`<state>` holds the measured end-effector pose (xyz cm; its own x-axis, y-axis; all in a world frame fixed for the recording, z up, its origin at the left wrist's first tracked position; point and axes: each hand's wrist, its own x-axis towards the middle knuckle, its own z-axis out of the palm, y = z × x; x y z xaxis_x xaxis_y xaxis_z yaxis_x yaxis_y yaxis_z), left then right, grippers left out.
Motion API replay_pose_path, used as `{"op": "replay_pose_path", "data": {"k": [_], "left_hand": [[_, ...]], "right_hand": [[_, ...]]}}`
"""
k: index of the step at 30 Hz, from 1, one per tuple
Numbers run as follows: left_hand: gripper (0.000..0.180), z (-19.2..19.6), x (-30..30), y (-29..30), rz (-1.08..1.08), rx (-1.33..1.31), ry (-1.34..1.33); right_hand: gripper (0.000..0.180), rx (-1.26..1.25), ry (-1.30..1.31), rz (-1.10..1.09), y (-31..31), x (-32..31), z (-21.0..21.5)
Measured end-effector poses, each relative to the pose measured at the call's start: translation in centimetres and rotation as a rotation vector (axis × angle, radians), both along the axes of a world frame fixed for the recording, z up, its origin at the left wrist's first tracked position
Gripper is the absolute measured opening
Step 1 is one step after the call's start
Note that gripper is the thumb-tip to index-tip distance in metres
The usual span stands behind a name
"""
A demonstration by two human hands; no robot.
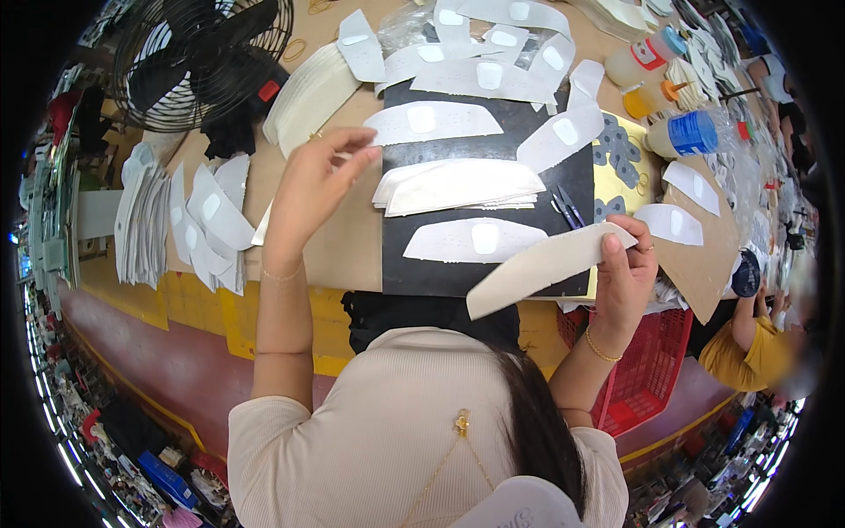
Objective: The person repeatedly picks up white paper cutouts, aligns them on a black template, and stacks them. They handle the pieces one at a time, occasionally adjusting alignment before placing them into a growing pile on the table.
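My right hand pinches one end of a cream, curved cut fabric piece, which slants over the front edge of a black mat. My left hand hangs at the mat's left edge, its thumb and forefinger apart and nothing seen between them. Beside its fingertips lies a white curved piece with a shiny white patch. A small pile of cream pieces lies mid-mat. Nearer to me is another patched piece, partly behind the held one.
A black fan stands at the far left. Stacked pieces lie at the left. Pens rest on the mat. Bottles, one with a blue label, stand at the right. A red basket is below the table.
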<state>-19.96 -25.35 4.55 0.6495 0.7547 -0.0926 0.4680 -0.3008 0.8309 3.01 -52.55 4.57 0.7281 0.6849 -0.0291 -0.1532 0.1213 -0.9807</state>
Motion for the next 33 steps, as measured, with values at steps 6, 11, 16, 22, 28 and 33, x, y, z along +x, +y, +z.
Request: {"op": "replay_pose_path", "data": {"k": [6, 11, 16, 22, 28, 33], "left_hand": [[0.03, -1.2, 4.0, 2.8, -0.02, 0.276, -0.009], [0.03, -2.7, 8.7, 4.7, -0.075, 0.333, 0.047], [0.032, -3.9, 9.4, 7.6, 0.048, 0.424, 0.116], [0.026, -4.9, 5.9, 12.3, 0.228, 0.561, 0.124], [0.027, -4.5, 5.5, 13.2, 0.382, -0.024, 0.19], [0.036, -5.1, 6.8, 12.1, 0.35, -0.191, 0.248]], "right_hand": [[0.025, 0.015, -0.035, -0.096, -1.1, 1.0, -0.2], [0.024, -0.03, -0.05, -0.136, -1.7, 1.2, -0.3], [0.022, -0.036, -0.071, -0.207, -1.9, 1.4, -0.5], [0.022, -0.047, -0.034, -0.217, -2.8, 2.5, -2.2], [0.023, -0.055, -0.081, -0.173, -0.9, 2.3, -2.3], [0.023, -0.063, -0.1, -0.143, -0.5, 2.2, -1.7]]}}
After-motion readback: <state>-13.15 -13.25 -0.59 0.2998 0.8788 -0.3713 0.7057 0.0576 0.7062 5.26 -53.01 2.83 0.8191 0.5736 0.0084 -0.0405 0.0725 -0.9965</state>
